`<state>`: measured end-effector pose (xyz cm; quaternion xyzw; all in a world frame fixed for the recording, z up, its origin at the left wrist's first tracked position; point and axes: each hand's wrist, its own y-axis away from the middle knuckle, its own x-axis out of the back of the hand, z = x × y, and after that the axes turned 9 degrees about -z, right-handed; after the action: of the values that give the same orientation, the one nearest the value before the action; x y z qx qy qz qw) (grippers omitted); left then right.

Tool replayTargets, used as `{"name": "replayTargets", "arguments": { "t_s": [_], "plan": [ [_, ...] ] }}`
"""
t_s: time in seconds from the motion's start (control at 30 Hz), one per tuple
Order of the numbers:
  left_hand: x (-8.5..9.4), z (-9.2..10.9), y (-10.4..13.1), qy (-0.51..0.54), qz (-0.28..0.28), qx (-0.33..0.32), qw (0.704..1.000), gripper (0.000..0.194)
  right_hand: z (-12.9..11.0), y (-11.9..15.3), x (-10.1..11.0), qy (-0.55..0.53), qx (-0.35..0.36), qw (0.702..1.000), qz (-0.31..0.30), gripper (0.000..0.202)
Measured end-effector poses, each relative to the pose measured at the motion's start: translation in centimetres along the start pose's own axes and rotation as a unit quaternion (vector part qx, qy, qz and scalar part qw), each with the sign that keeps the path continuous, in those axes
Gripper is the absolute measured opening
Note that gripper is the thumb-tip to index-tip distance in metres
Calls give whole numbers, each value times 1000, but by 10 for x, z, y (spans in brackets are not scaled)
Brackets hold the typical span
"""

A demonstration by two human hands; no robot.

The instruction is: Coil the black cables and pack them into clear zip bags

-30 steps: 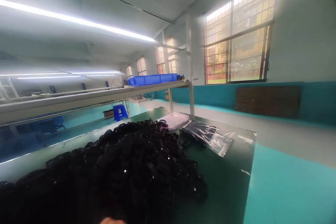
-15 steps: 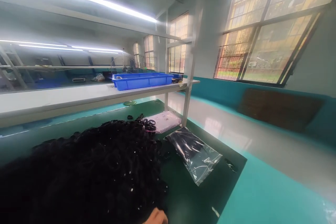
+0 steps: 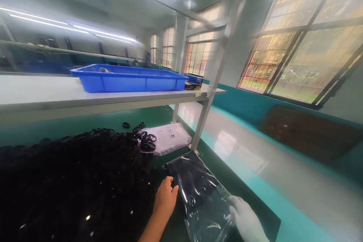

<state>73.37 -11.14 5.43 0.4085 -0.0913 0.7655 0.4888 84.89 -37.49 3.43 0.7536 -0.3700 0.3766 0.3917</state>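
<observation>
A clear plastic bag [image 3: 198, 196] with dark contents lies on the green surface near the right edge. My left hand [image 3: 166, 196], bare, is at the bag's left edge with thumb and fingers slightly apart and nothing seen between them. At the bag's right edge is my right hand [image 3: 245, 215], in a white glove; its fingers touch the plastic, but whether they grip it is blurred. A large heap of black ring-shaped bands [image 3: 70, 181] spreads to the left of my left hand.
A blue tray [image 3: 136, 82] and a small box [image 3: 193, 85] stand on the white shelf [image 3: 56, 96] above. Beneath it lies a pale printed package [image 3: 171, 138] with black rings at its left end. A metal post [image 3: 201, 121] rises behind the bag.
My left hand has moved up from the bottom edge to the bag. My right hand has come into view at the bag's right side. The view has shifted closer to the shelf.
</observation>
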Motion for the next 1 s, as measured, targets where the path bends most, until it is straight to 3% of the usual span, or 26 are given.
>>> {"name": "replayTargets", "arguments": {
  "t_s": [0.13, 0.3, 0.47, 0.57, 0.7, 0.83, 0.93, 1.0],
  "plan": [
    [-11, 15, -23, -38, 8, 63, 997, 30, 15, -46, -2, -15, -27, 999, -20, 42],
    [-22, 20, -41, -60, 36, 131, 989, 35, 19, -84, 0, -56, 18, 996, -65, 37],
    [-29, 28, -67, -32, 44, 209, 976, 47, 30, -104, -1, -93, 60, 986, -123, 31],
    [-38, 35, -69, -6, 38, 246, 969, 52, 41, -105, 0, -110, 69, 979, -160, 28],
    [-66, 52, -49, 17, 34, 272, 962, 51, 69, -92, 16, -124, 77, 972, -186, 24],
    [-105, 83, -28, 24, 39, 272, 961, 46, 112, -82, 47, -130, 97, 965, -207, 19],
    [-126, 110, -34, 28, 41, 255, 966, 43, 143, -94, 66, -131, 109, 956, -238, 17],
    [-132, 125, -48, 32, 44, 243, 968, 43, 156, -110, 71, -129, 98, 962, -220, 17]
  ]
}}
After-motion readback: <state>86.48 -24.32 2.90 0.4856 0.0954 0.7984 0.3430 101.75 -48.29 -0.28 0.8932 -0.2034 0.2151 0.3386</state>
